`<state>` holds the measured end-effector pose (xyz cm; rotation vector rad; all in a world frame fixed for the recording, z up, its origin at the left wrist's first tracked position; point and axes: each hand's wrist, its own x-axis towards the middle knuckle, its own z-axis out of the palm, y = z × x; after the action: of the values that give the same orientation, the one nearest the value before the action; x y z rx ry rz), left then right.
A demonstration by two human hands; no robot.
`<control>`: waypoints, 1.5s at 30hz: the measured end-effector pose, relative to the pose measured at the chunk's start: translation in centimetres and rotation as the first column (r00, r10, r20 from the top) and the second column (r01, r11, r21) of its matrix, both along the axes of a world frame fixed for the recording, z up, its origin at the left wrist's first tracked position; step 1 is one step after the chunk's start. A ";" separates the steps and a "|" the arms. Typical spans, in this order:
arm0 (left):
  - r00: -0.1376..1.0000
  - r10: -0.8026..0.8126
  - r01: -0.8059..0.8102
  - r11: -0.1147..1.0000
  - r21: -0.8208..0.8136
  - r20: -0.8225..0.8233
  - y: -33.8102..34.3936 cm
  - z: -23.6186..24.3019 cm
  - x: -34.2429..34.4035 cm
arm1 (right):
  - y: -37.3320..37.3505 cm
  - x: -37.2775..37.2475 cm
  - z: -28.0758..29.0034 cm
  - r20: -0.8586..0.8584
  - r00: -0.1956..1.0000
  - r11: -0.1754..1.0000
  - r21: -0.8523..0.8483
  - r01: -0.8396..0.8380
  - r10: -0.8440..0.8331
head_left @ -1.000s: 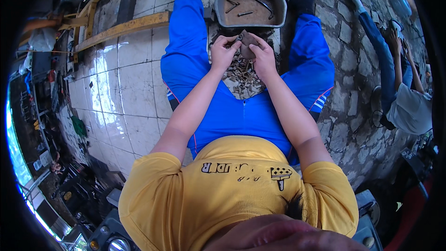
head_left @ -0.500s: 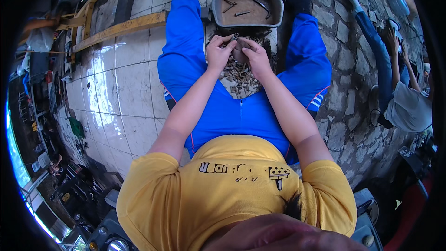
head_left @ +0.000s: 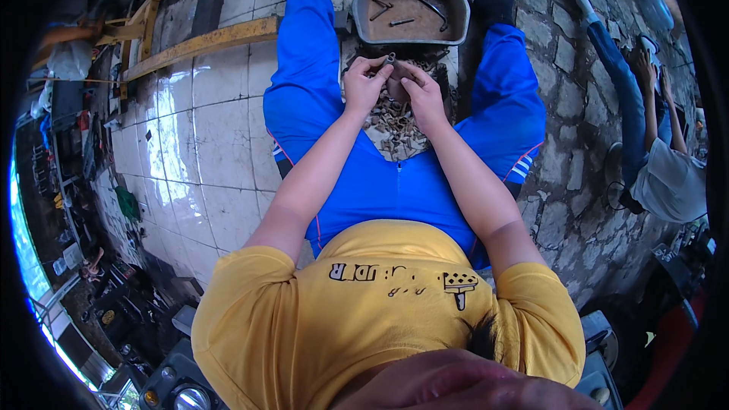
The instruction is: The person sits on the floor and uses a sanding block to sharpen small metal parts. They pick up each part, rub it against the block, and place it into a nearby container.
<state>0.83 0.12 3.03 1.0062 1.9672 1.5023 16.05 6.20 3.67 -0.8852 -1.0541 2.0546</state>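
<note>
Between my knees, my left hand [head_left: 365, 89] is closed around a small metal piece [head_left: 391, 58] whose ring-shaped end sticks up past the fingertips. Close beside it, my right hand [head_left: 424, 96] pinches a dark brown flat piece [head_left: 396, 89], which looks like a scrap of sandpaper or cloth. Both sets of fingertips nearly meet. Below them a heap of small worn metal parts [head_left: 399, 130] lies on the ground, partly hidden by my hands. Just beyond sits a grey plastic basin [head_left: 465, 19] holding several metal pieces, among them a short rod [head_left: 402, 22] and a bent rod [head_left: 434, 11].
A yellow wooden beam [head_left: 205, 46] runs across the white tiled floor [head_left: 220, 133] on the left. Stone paving [head_left: 566, 99] lies to the right, where another person [head_left: 668, 178] sits. Someone's arm [head_left: 72, 33] shows at far left. Motorcycle parts [head_left: 182, 383] stand behind me.
My hands keep the same hold on the metal piece and the brown piece, with only slight finger movement. The whole view has shifted slightly.
</note>
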 end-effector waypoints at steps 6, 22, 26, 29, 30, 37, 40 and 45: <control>1.000 -0.012 0.012 1.000 -0.020 0.006 0.0 -0.8 -0.2 | -0.3 -0.2 -0.4 0.083 0.996 0.999 0.044 -0.025 0.021; 0.998 -0.006 0.006 1.000 -0.009 0.069 0.4 -0.8 -0.3 | 0.7 -0.3 1.6 -0.114 0.989 0.992 -0.089 0.086 -0.096; 0.995 -0.013 0.015 1.000 -0.015 0.099 0.1 -1.3 -0.3 | 0.3 -0.5 -0.7 0.012 1.000 0.999 0.049 0.016 -0.016; 0.992 -0.024 0.026 1.000 -0.015 0.126 0.1 -1.1 0.0 | 0.2 0.0 0.2 -0.099 0.994 0.996 -0.086 0.028 -0.036; 0.990 -0.022 0.025 1.000 -0.019 0.140 0.3 -0.9 -0.1 | 0.4 0.0 -1.6 0.005 1.000 0.999 0.038 -0.030 0.030; 0.998 -0.021 0.023 0.999 -0.025 0.067 0.0 -1.3 -0.3 | 0.3 -0.5 -0.3 0.085 0.996 0.999 0.018 -0.042 0.040; 0.997 -0.039 0.040 0.999 -0.012 0.069 -0.1 0.2 0.3 | 0.2 -0.2 0.8 -0.046 0.997 0.997 -0.032 0.067 -0.068; 0.992 -0.042 0.047 0.998 -0.040 0.119 0.1 -0.7 -0.2 | -0.1 -0.5 0.1 0.049 0.998 0.999 0.028 0.044 -0.045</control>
<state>0.66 0.23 2.29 0.9162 1.8745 1.4556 15.59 6.08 3.75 -0.9425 -1.0764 1.9869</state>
